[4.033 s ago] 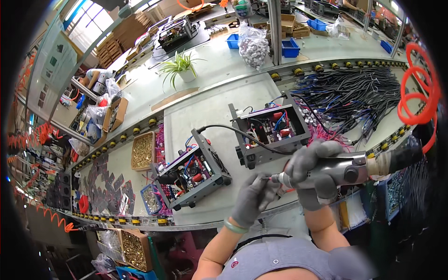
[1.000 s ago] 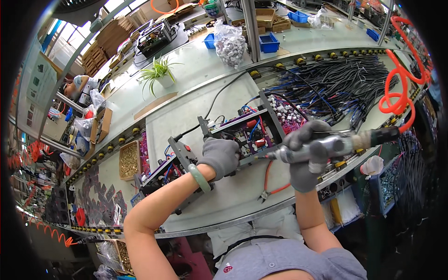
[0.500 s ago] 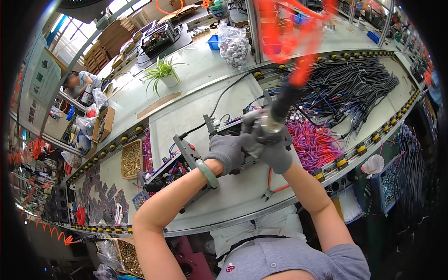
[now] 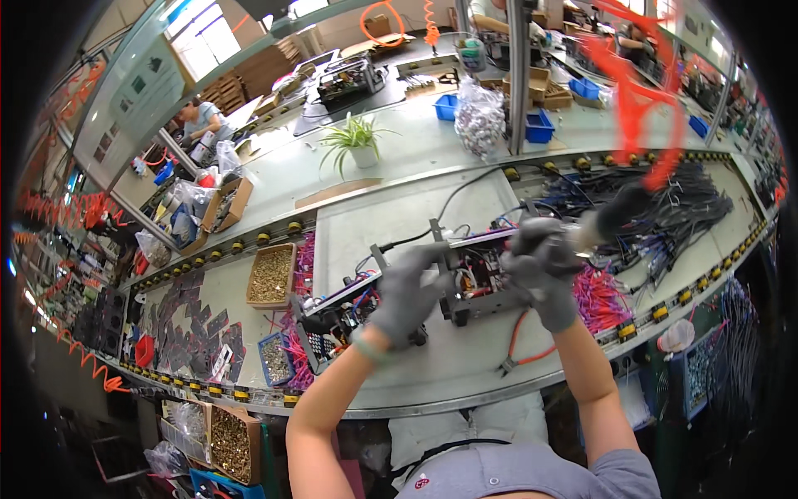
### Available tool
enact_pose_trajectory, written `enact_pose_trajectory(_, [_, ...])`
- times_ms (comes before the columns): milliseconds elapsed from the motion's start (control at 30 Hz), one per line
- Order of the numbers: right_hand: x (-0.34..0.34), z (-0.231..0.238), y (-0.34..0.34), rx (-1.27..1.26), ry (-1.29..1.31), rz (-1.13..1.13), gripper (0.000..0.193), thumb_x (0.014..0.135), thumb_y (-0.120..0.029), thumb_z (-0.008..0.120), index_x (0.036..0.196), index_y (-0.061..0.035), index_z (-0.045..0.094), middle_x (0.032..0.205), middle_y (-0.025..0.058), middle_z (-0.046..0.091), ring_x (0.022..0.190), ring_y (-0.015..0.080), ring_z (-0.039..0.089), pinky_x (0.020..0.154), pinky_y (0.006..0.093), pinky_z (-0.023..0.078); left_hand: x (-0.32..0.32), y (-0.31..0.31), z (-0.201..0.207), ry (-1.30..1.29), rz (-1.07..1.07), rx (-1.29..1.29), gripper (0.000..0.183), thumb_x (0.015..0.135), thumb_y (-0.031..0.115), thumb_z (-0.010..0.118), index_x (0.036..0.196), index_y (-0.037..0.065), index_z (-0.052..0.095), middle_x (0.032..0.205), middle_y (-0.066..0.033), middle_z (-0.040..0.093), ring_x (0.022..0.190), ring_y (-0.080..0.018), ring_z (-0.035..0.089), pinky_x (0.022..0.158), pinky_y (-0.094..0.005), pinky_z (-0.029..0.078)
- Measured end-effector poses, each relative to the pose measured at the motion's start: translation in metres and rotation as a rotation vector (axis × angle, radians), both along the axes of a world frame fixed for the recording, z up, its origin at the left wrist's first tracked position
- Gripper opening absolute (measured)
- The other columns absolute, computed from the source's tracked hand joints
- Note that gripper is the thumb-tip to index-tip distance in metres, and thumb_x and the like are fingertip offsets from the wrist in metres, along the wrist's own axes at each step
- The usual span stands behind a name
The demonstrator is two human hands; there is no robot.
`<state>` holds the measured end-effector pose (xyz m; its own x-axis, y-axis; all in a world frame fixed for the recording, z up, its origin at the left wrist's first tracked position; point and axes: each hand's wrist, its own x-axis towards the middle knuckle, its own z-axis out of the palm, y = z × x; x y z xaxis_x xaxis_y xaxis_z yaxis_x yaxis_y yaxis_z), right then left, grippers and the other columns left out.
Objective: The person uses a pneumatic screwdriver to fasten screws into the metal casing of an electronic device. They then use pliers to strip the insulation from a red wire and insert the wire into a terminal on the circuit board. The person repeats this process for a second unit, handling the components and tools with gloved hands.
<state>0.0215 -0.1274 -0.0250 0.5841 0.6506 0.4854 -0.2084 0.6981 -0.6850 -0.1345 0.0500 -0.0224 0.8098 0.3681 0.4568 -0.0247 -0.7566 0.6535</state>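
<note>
Our left hand [image 4: 409,298] has pulled back, fingers parted, leaving our right hand [image 4: 544,273], gripping the driver [image 4: 587,236], at the right chassis [image 4: 490,304].

Grey on grey here: grey gloves [image 4: 397,312] on the hands [image 4: 542,270], dark grey chassis [image 4: 489,305], grey shirt [image 4: 532,466]! And colour bursts in: orange-red hose [image 4: 633,125], pink and purple wires [image 4: 598,303], yellow-and-black rollers [image 4: 627,332], pale green bangle [image 4: 369,348], blue bin [image 4: 539,129], green plant [image 4: 351,135], white pot [image 4: 364,156], pale desk [image 4: 449,374].

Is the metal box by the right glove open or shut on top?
Open: looking down into the metal box, you can see red parts inside, not a closed cover.
</note>
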Motion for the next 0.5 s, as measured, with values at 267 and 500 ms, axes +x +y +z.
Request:
enact_pose_trajectory(267, [-0.010, -0.016, 0.029, -0.463, 0.543, 0.399, 0.015, 0.087, -0.012, 0.060, 0.098, -0.0020, 0.058, 0.112, 0.0180, 0.064, 0.099, 0.0322, 0.067, 0.085, 0.0445, 0.057, -0.202, 0.112, -0.063, 0.258, 0.605, -0.288, 0.085, 0.075, 0.012, 0.071, 0.148, 0.006, 0.027, 0.138, -0.0219, 0.049, 0.127, -0.0327, 0.049, 0.107, -0.0387, 0.038])
enact_pose_trajectory(500, [-0.050, -0.015, 0.088, -0.679, 0.348, 0.089, 0.012, 0.085, -0.021, 0.063, 0.085, -0.0108, 0.056, 0.070, -0.0014, 0.051, 0.059, 0.0102, 0.053, 0.051, 0.0276, 0.045, -0.173, 0.122, -0.062, -0.079, 0.634, -0.641, 0.086, 0.066, -0.020, 0.040, 0.149, 0.000, 0.030, 0.147, -0.0179, 0.042, 0.139, -0.0244, 0.040, 0.113, -0.0268, 0.031])
